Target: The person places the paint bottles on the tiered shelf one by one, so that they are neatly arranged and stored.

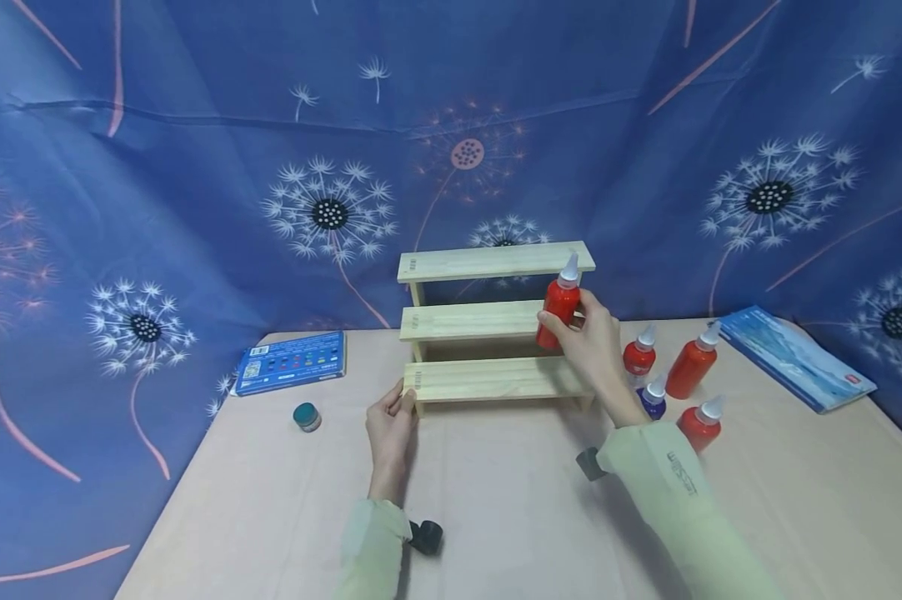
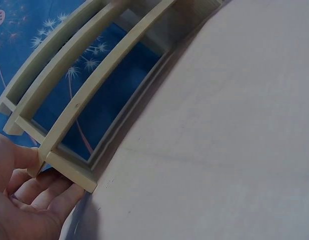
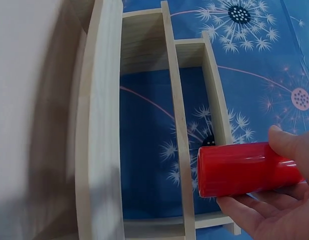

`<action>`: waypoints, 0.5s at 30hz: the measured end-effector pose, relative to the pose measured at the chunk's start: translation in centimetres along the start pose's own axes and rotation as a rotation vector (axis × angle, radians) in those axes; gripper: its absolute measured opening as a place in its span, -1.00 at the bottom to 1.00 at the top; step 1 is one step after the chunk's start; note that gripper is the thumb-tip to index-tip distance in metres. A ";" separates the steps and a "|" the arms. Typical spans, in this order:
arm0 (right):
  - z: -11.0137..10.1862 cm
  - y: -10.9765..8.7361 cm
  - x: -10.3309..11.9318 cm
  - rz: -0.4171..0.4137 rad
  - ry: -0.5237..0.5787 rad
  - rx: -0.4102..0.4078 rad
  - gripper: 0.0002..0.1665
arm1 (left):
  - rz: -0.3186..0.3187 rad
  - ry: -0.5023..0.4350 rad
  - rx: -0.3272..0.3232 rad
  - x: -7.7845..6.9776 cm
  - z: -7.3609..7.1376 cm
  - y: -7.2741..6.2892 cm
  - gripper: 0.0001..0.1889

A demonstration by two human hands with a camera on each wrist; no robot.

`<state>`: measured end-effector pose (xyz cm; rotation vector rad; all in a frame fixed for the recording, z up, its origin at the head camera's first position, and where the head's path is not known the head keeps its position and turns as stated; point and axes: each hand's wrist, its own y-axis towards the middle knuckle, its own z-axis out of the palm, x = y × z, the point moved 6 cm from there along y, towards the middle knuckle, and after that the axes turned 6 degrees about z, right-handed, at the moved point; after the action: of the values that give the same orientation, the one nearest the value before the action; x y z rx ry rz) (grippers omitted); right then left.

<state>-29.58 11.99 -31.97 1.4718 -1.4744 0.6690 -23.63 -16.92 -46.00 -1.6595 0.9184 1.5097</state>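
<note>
A three-tier wooden step rack (image 1: 488, 379) stands on the table. My left hand (image 1: 389, 429) holds the left end of its lowest tier, thumb on the board and fingers against the leg (image 2: 72, 172). My right hand (image 1: 593, 337) grips a red squeeze bottle (image 1: 559, 304) with a pale pointed cap. The bottle is raised in front of the rack's right side, overlapping the middle and top tiers in the head view. In the right wrist view, the bottle's base (image 3: 207, 172) points toward the rack, and my fingers wrap its body.
Right of the rack stand more squeeze bottles: a red one (image 1: 638, 358), an orange-red one (image 1: 691, 371), a purple one (image 1: 652, 402) and another red one (image 1: 699, 429). A blue book (image 1: 796, 358) lies far right, another (image 1: 293, 362) back left, near a small teal-lidded jar (image 1: 307, 417).
</note>
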 end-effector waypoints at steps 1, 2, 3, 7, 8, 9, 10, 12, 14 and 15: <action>0.1 0.2 0.0 0.002 -0.004 0.000 -0.44 | 0.002 0.002 0.000 0.0 0.0 0.0 -0.60; 0.1 0.3 0.0 0.004 -0.006 0.001 -0.43 | 0.007 0.010 0.001 0.1 0.0 0.0 -0.60; 0.2 0.5 0.0 0.008 -0.006 0.003 -0.43 | 0.012 0.014 0.002 0.1 -0.1 0.0 -0.60; 0.5 1.1 -0.1 0.018 -0.001 0.013 -0.39 | 0.034 0.036 0.011 0.1 -0.1 0.1 -0.59; 0.6 1.3 0.0 0.019 0.005 0.017 -0.39 | 0.038 0.044 0.012 0.1 -0.1 0.1 -0.59; 0.7 1.5 -0.1 0.021 0.010 0.021 -0.39 | 0.036 0.045 0.010 0.1 -0.2 0.1 -0.59; 0.8 1.7 -0.1 0.021 0.016 0.024 -0.38 | 0.037 0.048 0.008 0.1 -0.2 0.2 -0.59; 1.0 2.0 -0.1 0.022 0.024 0.026 -0.39 | 0.035 0.054 0.002 0.1 -0.2 0.2 -0.60; 1.1 2.3 -0.2 0.024 0.030 0.030 -0.38 | 0.035 0.057 -0.002 0.1 -0.2 0.2 -0.60; 1.2 2.4 -0.3 0.025 0.030 0.030 -0.38 | 0.038 0.060 -0.002 0.1 -0.2 0.2 -0.60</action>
<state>-32.20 11.39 -32.20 1.4627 -1.4675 0.7283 -23.72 -17.21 -46.11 -1.7057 0.9851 1.4937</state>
